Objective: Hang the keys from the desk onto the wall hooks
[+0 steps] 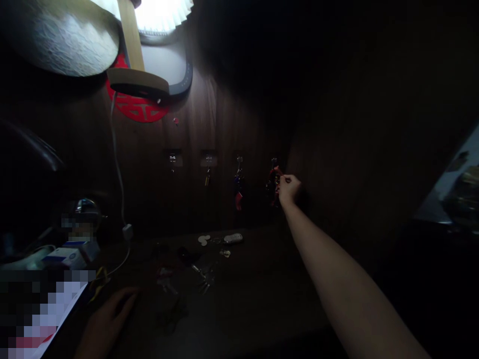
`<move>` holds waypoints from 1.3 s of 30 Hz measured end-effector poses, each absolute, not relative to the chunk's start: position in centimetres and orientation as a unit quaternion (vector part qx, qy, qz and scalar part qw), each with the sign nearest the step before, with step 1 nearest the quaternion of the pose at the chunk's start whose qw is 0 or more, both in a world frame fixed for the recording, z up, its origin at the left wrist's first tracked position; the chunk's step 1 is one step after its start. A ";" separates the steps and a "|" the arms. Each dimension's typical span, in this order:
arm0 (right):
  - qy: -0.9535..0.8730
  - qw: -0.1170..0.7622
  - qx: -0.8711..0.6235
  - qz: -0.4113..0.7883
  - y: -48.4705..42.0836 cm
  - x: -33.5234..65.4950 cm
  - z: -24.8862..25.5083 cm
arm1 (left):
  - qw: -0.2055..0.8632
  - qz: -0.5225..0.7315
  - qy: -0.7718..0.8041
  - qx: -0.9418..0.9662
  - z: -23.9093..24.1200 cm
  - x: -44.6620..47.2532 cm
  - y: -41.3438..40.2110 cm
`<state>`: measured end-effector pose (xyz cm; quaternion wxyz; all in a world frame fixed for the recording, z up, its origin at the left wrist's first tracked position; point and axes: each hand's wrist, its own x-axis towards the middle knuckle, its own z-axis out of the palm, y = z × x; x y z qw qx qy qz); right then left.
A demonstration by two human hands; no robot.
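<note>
Keys on a red fob (275, 183) dangle from a metal hook (274, 162), pinched by your right hand (289, 190); your left hand (107, 321) lies open on the wood table (262, 279).

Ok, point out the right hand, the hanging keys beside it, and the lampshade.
Right hand (290, 191): head view, on the back of the hand.
Hanging keys (275, 182): head view, on the red part near the top.
Pleated lampshade (160, 15): head view, on the lit pleats.

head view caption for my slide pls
Right hand touches a hanging bunch of keys, left hand rests near loose keys on a dark tabletop
</note>
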<state>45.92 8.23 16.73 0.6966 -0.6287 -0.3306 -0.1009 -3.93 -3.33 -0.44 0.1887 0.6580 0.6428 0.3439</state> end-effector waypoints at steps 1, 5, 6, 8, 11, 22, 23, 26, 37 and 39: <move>-0.327 0.695 -0.631 -0.111 8.2 46.1 16.9 | 0.193 0.342 0.644 0.656 -0.4 -3.9 -3.4; -0.331 0.657 -0.660 -0.154 7.9 46.5 17.4 | 0.203 0.339 0.649 0.650 -0.2 -3.6 -3.4; -0.337 0.642 -0.670 -0.161 7.8 46.5 17.4 | 0.203 0.338 0.650 0.650 -0.2 -3.6 -3.4; -0.348 0.615 -0.687 -0.168 7.6 46.1 17.1 | 0.199 0.339 0.649 0.652 -0.1 -3.6 -3.4; -0.361 0.580 -0.707 -0.184 7.4 45.4 16.5 | 0.188 0.342 0.644 0.658 0.1 -3.6 -3.6; -0.433 0.535 -0.705 -0.174 7.0 44.3 12.8 | 0.159 0.336 0.640 0.673 0.1 -3.6 -3.4; -0.436 0.541 -0.699 -0.167 6.9 44.2 12.2 | 0.160 0.334 0.639 0.674 0.1 -3.7 -3.4; -0.431 0.566 -0.691 -0.132 6.4 44.0 10.2 | 0.156 0.339 0.637 0.674 0.0 -3.7 -3.4; -0.450 0.586 -0.673 0.039 2.9 41.6 1.8 | 0.166 0.348 0.632 0.672 0.7 -3.4 -4.1; -0.459 0.584 -0.666 0.071 2.2 40.5 0.5 | 0.166 0.348 0.631 0.674 0.7 -3.4 -4.2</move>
